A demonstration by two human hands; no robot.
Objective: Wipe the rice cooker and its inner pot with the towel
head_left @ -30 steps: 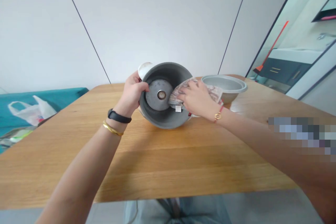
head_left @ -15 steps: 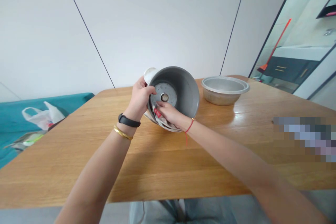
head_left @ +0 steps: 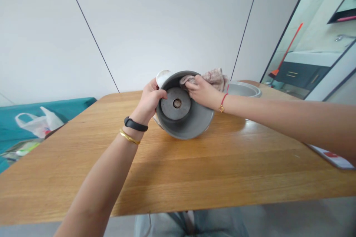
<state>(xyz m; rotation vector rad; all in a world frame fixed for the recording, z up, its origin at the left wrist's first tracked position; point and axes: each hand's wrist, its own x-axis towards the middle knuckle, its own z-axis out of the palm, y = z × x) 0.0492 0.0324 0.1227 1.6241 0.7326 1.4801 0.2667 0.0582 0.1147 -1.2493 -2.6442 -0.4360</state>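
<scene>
A grey rice cooker body is tilted on the table with its open mouth toward me, a round metal plate visible at its bottom. My left hand grips its left rim, thumb over the edge, beside a white rounded part. My right hand is closed on a patterned cloth and presses it to the upper right inside wall; part of the cloth hangs outside the rim. Behind my right forearm, a silver metal pot is partly hidden.
The wooden table stands against a white panelled wall. A flat white and red item lies at the right edge. On the left, a plastic bag rests on a teal sofa. An orange broom leans beyond the doorway.
My right hand has moved the cloth from the lower left inside of the cooker body to its upper right wall. My left hand keeps its grip on the rim.
</scene>
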